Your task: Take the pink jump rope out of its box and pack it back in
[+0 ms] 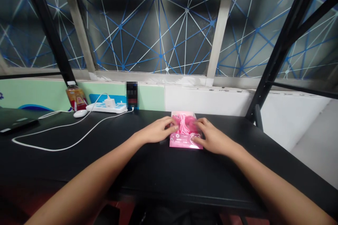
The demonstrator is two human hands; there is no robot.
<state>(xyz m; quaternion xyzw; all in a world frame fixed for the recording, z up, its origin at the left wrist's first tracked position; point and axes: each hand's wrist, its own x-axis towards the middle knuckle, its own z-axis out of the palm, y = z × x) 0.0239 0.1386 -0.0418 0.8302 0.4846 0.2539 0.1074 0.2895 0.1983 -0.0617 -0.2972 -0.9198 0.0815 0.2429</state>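
Observation:
A flat pink package (pixel 185 140) with a clear window showing coiled pink cable lies on the black desk (pixel 158 172), just past its middle. My left hand (pixel 157 130) rests on the package's left edge, fingers curled onto its top. My right hand (pixel 211 136) lies against the right edge, fingertips pressed on the window area. Both hands hold the package flat on the desk.
At the back left stand a drink bottle (pixel 75 98), a white mouse (pixel 80 113) and a white power strip (pixel 107 107) with a charger plugged in. A white cable (pixel 66 140) loops across the desk. A dark device (pixel 17 125) lies at far left. A black frame post (pixel 266 88) rises at right.

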